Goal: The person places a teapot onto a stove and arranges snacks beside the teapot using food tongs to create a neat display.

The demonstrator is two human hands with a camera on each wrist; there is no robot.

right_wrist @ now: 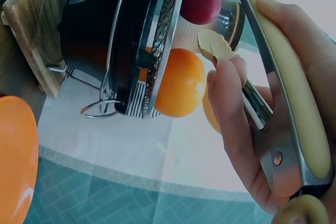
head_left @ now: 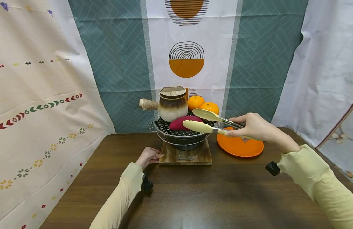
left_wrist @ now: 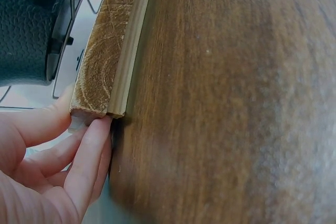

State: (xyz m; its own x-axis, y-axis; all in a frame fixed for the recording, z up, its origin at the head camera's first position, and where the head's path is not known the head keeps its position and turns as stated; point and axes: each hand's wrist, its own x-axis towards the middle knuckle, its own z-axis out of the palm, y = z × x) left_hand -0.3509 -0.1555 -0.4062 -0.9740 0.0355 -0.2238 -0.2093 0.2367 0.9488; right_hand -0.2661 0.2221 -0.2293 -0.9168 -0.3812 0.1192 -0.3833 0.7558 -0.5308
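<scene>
My right hand (head_left: 252, 127) grips a pair of metal tongs (head_left: 197, 126) with pale yellow tips and grips. The tongs' arms are spread, their tips over a round charcoal grill (head_left: 180, 140). On its wire mesh lies a purple-red sweet potato (head_left: 176, 124), partly hidden behind the nearer tip. Two oranges (head_left: 196, 102) sit at the mesh's back right, one close to the farther tip. My left hand (head_left: 148, 156) pinches the left edge of the wooden board (head_left: 203, 159) under the grill. In the left wrist view, the thumb and fingers meet at the board's corner (left_wrist: 102, 66).
A ceramic pot (head_left: 173, 109) with a wooden lid stands on the mesh, its rope-wrapped handle (head_left: 149, 104) pointing left. An orange plate (head_left: 242, 149) lies right of the grill, under my right hand. Patterned cloths (head_left: 116, 63) hang behind and beside the brown table (head_left: 193, 197).
</scene>
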